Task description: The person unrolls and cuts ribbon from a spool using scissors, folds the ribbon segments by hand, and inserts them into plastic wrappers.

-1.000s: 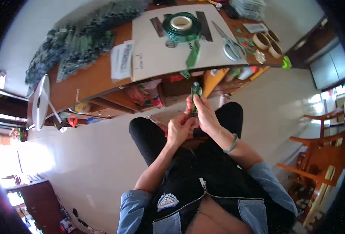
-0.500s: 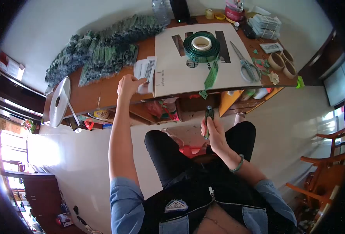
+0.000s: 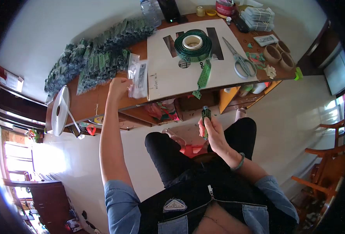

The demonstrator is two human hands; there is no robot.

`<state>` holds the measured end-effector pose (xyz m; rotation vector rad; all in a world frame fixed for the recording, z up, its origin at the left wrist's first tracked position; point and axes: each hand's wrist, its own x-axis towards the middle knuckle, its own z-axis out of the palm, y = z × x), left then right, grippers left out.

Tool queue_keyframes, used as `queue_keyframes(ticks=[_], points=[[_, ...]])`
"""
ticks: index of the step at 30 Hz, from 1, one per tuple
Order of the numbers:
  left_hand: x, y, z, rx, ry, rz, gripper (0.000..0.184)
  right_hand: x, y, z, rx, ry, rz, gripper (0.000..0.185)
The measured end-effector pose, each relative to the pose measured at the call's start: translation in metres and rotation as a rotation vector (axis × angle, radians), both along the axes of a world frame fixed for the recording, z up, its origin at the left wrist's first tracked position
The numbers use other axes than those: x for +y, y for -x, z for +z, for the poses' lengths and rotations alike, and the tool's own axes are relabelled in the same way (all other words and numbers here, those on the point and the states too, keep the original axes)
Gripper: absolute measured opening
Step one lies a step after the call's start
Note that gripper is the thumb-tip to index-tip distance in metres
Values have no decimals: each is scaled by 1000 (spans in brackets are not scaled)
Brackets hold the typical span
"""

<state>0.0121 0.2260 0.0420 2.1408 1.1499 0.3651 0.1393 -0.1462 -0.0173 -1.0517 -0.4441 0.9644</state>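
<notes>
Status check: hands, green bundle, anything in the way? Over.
Left hand at the clear packets, grip unclear. Right hand closed on green bundle. Scissors on the white board, apart from both hands; no obstruction seen.

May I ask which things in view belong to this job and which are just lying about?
Likely the job's: green bundle in right hand; printed plastic sachets by left hand; green ribbon roll; scissors.

Likely lying about: clear plastic bottle; pink container.

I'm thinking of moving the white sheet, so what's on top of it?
A roll of green ribbon, its loose end hanging past the front edge, and scissors lie on the white sheet. Any dark print under the roll is hidden.
</notes>
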Motion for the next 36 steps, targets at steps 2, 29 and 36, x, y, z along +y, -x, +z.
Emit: queue_keyframes(ticks=[2, 29, 36], points=[[-1, 5, 3, -20, -23, 25, 21, -3, -1, 2, -9, 7, -4, 24], [-249, -42, -20, -967, 897, 186, 22, 28, 21, 6, -296, 229, 47, 30], [-270, -36, -19, -916, 844, 197, 23, 20, 9, 20, 142, 219, 103, 26]])
